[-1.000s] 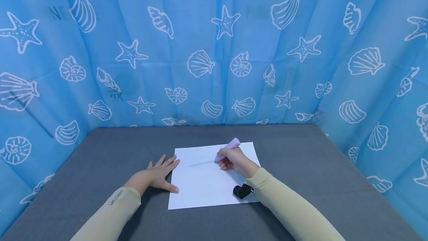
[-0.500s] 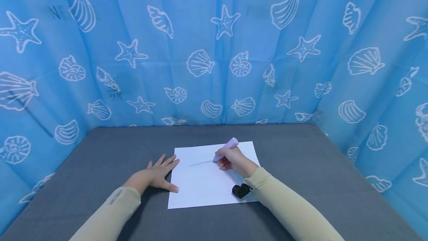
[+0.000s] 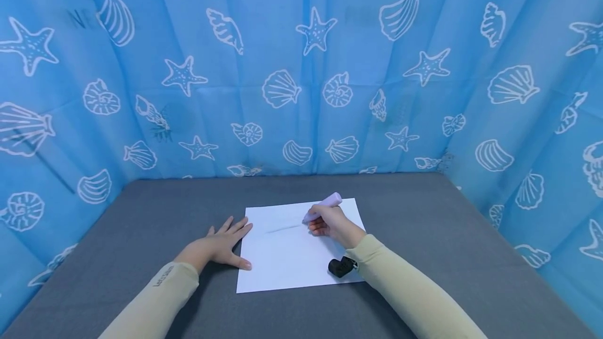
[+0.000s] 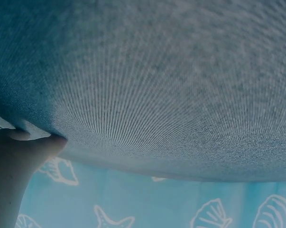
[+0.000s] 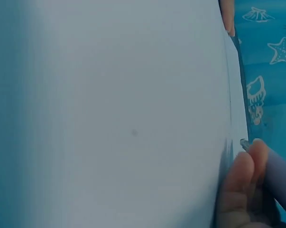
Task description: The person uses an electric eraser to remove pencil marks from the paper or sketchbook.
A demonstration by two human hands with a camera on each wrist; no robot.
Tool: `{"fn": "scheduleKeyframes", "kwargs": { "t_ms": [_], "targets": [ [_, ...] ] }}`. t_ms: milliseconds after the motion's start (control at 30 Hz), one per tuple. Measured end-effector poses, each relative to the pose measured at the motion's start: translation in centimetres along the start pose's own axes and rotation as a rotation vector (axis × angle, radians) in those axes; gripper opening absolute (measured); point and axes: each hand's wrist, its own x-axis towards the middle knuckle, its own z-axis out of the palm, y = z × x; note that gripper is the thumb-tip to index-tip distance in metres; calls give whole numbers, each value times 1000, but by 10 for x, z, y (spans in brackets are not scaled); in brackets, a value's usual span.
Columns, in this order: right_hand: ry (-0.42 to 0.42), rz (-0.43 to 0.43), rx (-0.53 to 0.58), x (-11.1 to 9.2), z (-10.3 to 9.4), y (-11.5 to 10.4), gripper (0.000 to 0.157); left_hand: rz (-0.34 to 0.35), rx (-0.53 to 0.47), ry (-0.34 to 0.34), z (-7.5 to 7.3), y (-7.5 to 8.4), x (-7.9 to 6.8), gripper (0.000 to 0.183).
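A white sheet of paper (image 3: pixel 282 266) lies on the grey cloth-covered table, with a thin, slightly slanted grey line (image 3: pixel 282 228) on its upper half. My left hand (image 3: pixel 219 247) is spread flat at the sheet's left edge, its fingertips and thumb tip over the margin. My right hand (image 3: pixel 333 225) pinches a thick lilac marker (image 3: pixel 331 201) near its tip, the back end leaning up to the right. In the right wrist view the marker's dark tip (image 5: pixel 245 144) shows beyond the fingertips (image 5: pixel 242 166); whether it touches the paper I cannot tell.
A small black wrist camera (image 3: pixel 341 267) hangs under the right wrist, over the paper's lower right. Grey cloth (image 3: pixel 414 224) surrounds the sheet. A blue curtain (image 3: pixel 315 119) with white shells and starfish closes off the back and sides.
The marker's tip has shifted slightly up and right from the half-second-earlier frame, and the marker leans lower to the right. The left hand stays in place; the line looks the same.
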Motion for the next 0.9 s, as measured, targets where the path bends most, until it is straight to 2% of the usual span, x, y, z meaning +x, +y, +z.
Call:
{"fn": "scheduleKeyframes", "kwargs": {
  "t_ms": [300, 467, 900],
  "targets": [
    [61, -7, -4, 3, 4, 1, 20, -6, 1, 2, 0, 0, 0, 111],
    [25, 3, -65, 3, 6, 2, 19, -3, -4, 5, 0, 2, -1, 111],
    [55, -18, -45, 3, 9, 0, 17, -5, -4, -1, -1, 2, -1, 111]
  ]
}}
